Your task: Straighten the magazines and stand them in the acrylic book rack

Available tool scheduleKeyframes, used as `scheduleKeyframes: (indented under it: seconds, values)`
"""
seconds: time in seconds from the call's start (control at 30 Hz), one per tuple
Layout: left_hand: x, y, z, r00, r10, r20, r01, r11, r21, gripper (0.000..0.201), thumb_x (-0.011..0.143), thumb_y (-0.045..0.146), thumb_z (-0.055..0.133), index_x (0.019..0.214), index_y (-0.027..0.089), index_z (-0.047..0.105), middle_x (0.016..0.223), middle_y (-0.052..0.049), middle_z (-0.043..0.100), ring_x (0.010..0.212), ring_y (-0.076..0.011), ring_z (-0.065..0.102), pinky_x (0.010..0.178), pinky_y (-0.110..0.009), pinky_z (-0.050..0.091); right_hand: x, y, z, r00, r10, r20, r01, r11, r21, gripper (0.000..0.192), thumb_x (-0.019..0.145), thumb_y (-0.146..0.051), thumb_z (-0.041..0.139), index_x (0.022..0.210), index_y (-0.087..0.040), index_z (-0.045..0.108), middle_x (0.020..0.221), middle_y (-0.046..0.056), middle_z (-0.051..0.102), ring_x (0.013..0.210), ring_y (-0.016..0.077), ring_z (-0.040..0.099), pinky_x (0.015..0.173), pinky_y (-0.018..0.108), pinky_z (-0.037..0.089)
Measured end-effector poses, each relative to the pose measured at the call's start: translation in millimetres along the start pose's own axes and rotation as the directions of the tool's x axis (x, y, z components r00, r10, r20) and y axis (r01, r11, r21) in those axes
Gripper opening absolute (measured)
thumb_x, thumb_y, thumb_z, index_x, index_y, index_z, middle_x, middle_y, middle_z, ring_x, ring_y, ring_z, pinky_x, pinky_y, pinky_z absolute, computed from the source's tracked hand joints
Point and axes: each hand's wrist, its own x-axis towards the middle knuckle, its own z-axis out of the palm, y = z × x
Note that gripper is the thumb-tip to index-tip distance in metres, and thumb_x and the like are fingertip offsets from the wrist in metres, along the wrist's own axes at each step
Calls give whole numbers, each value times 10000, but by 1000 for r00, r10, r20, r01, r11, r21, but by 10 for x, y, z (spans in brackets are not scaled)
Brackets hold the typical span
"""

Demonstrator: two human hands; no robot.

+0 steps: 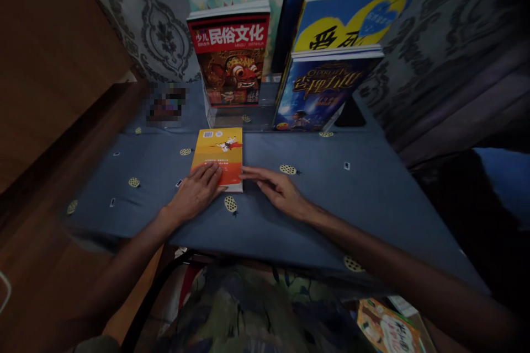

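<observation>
Patterned grey wallpaper (161,27) closes off the back of the scene, and below it a worktop (372,187) draped in blue cloth dotted with small round motifs fills most of my view. Along its far edge a rack of display books stands upright: a blue-and-yellow book (351,16) at the top right, a dark blue fantasy book (323,88) under it, and a red folk-culture book (232,60) with a mask on its cover to the left. Nearer me, flat on the cloth, lies the small orange book (218,155), back cover up, just in front of the rack. My left hand (196,192) rests on its near left corner, fingers together and laid flat, pressing rather than gripping. My right hand (276,187) lies open on the cloth, its fingertips touching the book's near right edge, fingers loosely extended. I judge I am at the point of steadying or squaring the book; lifting it would call for curling fingers under an edge, since neither hand grips it now.
</observation>
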Motion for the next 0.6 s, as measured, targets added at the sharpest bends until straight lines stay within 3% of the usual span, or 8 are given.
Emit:
scheduleKeyframes:
  seconds: [0.17,0.6]
  values:
    - [26,-25,-34,1000,20,-19,-20,1000,15,404,1027,358,430,1262,84,612,1308,-184,654,1248,-268,607,1043,-393,508,48,-31,-25,999,-19,-31,20,999,33,475,955,-142,421,1386,-292,549,1235,49,724,1179,204,659,1035,469,500]
    - [20,4,-37,1000,-9,2,9,999,-35,428,1028,381,412,1301,107,595,1340,-174,634,1287,-279,572,1070,-418,489,34,25,-26,996,-84,-16,82,990,-114,514,931,-59,401,1365,-272,575,1145,56,745,1111,197,655,973,432,524]
